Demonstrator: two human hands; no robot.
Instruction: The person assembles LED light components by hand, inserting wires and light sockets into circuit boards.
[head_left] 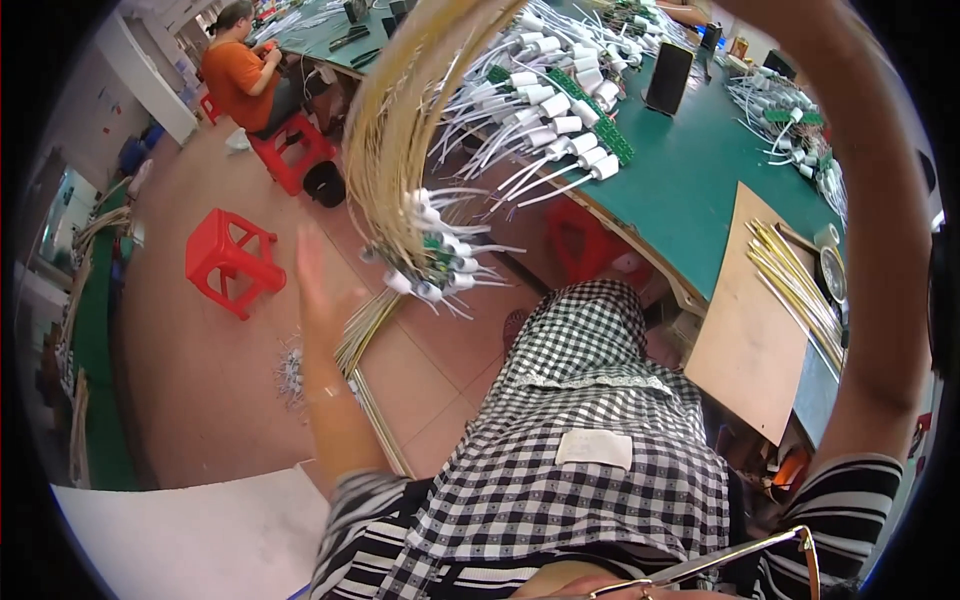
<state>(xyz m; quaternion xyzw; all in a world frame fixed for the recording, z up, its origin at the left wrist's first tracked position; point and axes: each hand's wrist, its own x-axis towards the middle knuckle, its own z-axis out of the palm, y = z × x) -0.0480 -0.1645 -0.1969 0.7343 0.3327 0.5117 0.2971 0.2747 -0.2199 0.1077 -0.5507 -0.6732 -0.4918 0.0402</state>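
Note:
A long bundle of thin yellowish wires (385,150) arches down from the top edge. At its lower end hang green circuit boards and white cylinders (462,265) with short white leads. My left hand (318,275) is beside this hanging end, to its left, apart from it, with fingers stretched and thumb out. It looks slightly blurred and holds nothing. My right arm (885,250) is raised along the right side and curves over to the top edge. The right hand lies beyond the picture, so its grip on the wires cannot be seen.
On the green table (690,180) lie a heap of white cylinders with boards (560,120), a dark phone-like slab (670,78), and a brown board (745,340) with yellow wires (795,275). A red stool (225,255) stands left. A person in orange (240,75) sits beyond.

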